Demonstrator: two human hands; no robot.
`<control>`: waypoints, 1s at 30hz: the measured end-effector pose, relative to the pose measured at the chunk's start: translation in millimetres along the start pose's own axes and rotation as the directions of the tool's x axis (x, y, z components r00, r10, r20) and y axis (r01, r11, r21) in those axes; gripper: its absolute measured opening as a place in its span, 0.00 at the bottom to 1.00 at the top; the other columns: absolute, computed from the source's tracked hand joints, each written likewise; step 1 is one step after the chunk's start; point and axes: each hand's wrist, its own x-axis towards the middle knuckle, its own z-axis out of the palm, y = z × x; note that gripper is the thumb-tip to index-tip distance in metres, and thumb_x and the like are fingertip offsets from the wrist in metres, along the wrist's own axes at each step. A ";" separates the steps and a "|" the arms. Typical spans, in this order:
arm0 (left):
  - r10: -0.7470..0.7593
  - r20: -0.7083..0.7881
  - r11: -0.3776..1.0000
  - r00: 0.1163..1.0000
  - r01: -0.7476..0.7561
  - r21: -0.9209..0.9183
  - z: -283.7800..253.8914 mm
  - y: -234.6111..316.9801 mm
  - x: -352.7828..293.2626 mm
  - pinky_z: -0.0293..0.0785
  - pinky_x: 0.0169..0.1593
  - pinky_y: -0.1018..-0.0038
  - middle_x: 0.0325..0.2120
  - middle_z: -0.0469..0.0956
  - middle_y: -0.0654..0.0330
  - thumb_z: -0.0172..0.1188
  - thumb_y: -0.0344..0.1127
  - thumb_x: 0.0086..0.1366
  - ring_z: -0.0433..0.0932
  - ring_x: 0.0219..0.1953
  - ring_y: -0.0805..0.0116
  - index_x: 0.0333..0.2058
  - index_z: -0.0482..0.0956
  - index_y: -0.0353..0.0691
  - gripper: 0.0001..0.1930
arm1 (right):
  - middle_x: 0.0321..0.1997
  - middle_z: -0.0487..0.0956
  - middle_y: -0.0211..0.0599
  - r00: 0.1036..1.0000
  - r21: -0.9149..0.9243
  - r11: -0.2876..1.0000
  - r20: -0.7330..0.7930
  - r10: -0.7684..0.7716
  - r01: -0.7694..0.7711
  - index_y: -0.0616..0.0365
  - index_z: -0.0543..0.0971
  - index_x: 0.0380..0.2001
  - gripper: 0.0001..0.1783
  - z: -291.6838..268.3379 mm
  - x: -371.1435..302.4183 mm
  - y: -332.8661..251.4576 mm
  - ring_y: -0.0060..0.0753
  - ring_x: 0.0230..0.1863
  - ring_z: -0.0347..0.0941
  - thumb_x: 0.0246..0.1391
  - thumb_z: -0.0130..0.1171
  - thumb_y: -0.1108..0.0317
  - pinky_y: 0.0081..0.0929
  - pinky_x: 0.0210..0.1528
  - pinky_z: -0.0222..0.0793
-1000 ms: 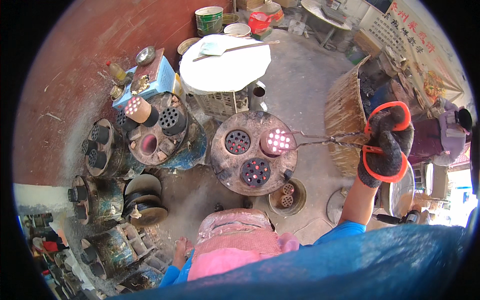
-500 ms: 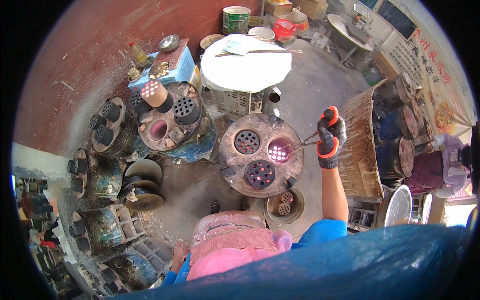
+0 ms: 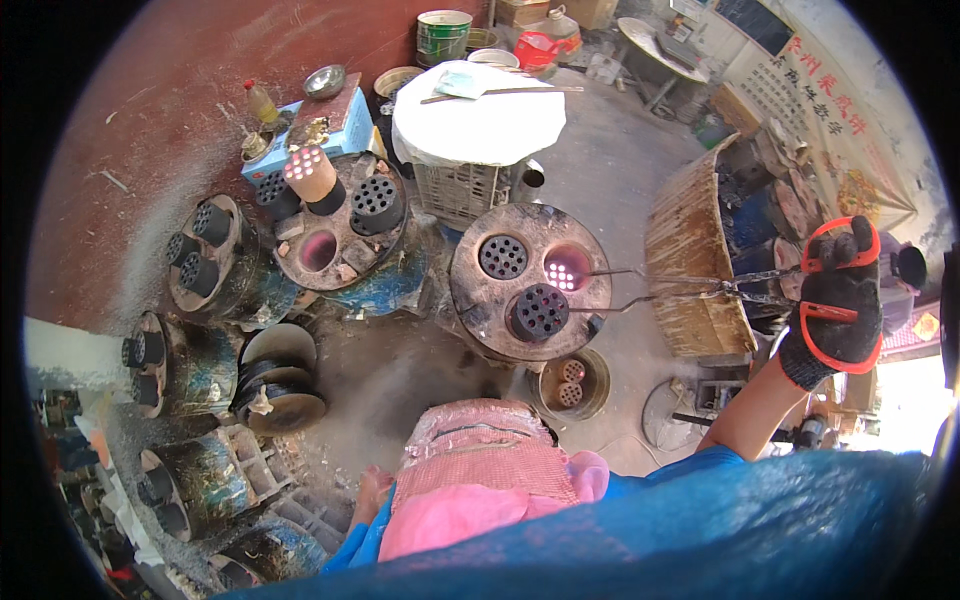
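My right hand (image 3: 842,290), in a black glove, grips the orange-handled tongs (image 3: 725,287) out at the right. Their two long arms are spread apart over a round three-hole stove (image 3: 480,310). One tip reaches the rear right hole, where a honeycomb coal briquette (image 3: 562,275) glows pink-white low inside. The other tip is beside the front black briquette (image 3: 540,312), whose dark side rises above the stove top; whether they touch I cannot tell. A third black briquette (image 3: 503,257) sits in the rear left hole. My bare left hand (image 3: 372,490) hangs low beside the pink apron, fingers loosely extended, holding nothing visible.
A metal basin (image 3: 597,390) with two burnt briquettes stands just before the stove. Another stove (image 3: 350,270) at the left carries stacked briquettes. Behind is a white-covered crate (image 3: 480,115). A stained board (image 3: 690,250) stands at the right, with a person (image 3: 905,268) beyond it.
My right hand has swung right, away from the stove, and the tongs' arms have spread. The red glow in the front and rear left briquettes looks dimmer. My view has shifted slightly.
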 end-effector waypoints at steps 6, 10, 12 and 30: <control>0.062 0.058 0.995 0.996 -0.066 0.070 -2.3 51.5 35.7 0.76 0.27 0.64 0.30 0.74 0.53 0.46 0.46 0.62 0.74 0.25 0.60 0.40 0.66 0.43 0.14 | 0.41 0.73 0.50 0.963 -0.556 0.830 -0.242 -0.119 -0.037 0.68 0.65 0.47 0.27 27.8 -26.5 20.7 0.46 0.37 0.72 0.52 0.45 0.55 0.42 0.39 0.70; 0.016 0.202 0.981 0.979 -0.055 0.187 -13.5 71.2 52.7 0.75 0.27 0.63 0.32 0.73 0.52 0.48 0.44 0.61 0.74 0.26 0.59 0.41 0.65 0.43 0.14 | 0.29 0.75 0.43 0.748 -0.771 0.635 -0.449 -0.489 -0.048 0.66 0.72 0.36 0.15 62.9 -48.3 47.2 0.36 0.27 0.73 0.47 0.52 0.65 0.26 0.28 0.71; 0.019 0.188 0.982 0.982 -0.054 0.183 -17.0 74.4 59.6 0.76 0.28 0.63 0.33 0.73 0.51 0.47 0.45 0.62 0.75 0.27 0.59 0.42 0.65 0.44 0.15 | 0.24 0.72 0.37 0.763 -0.814 0.580 -0.377 -0.524 -0.004 0.65 0.72 0.34 0.14 81.2 -48.8 53.8 0.30 0.22 0.68 0.47 0.52 0.65 0.24 0.23 0.66; 0.070 0.198 0.975 0.978 -0.109 0.195 -49.4 109.8 61.5 0.76 0.29 0.63 0.32 0.74 0.52 0.47 0.44 0.63 0.77 0.31 0.59 0.46 0.64 0.46 0.15 | 0.19 0.73 0.34 0.684 -0.902 0.031 -0.349 -0.641 -0.431 0.56 0.72 0.25 0.14 114.3 19.5 170.5 0.32 0.23 0.71 0.34 0.64 0.63 0.31 0.30 0.66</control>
